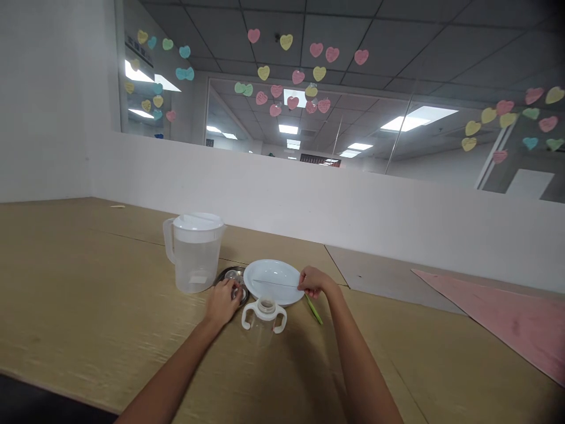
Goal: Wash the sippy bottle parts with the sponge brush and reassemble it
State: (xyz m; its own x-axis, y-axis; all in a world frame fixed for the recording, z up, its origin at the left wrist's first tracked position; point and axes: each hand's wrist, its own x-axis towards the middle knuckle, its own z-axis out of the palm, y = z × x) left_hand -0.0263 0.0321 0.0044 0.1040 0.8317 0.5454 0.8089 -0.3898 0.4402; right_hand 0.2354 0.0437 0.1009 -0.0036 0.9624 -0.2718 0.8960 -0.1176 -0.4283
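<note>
My right hand (315,281) is closed at the right rim of a white plate (273,294). Its fingers pinch the end of a thin straight rod (276,284), which reaches leftward over the plate. My left hand (223,301) is at a small round metal tray (226,273), its fingers curled around something among small clear parts (231,274); what they grip is mostly hidden. In front of the plate stands a clear bottle (261,335) with a white two-handled collar (265,310) and an uncapped mouth. A thin green stick-like thing (313,310) lies below my right hand.
A translucent lidded pitcher (196,259) stands left of the metal tray. The tan tabletop (110,306) runs to a white wall with windows. A pink sheet (512,318) lies at the far right, and a small flat piece (118,206) lies at the back left.
</note>
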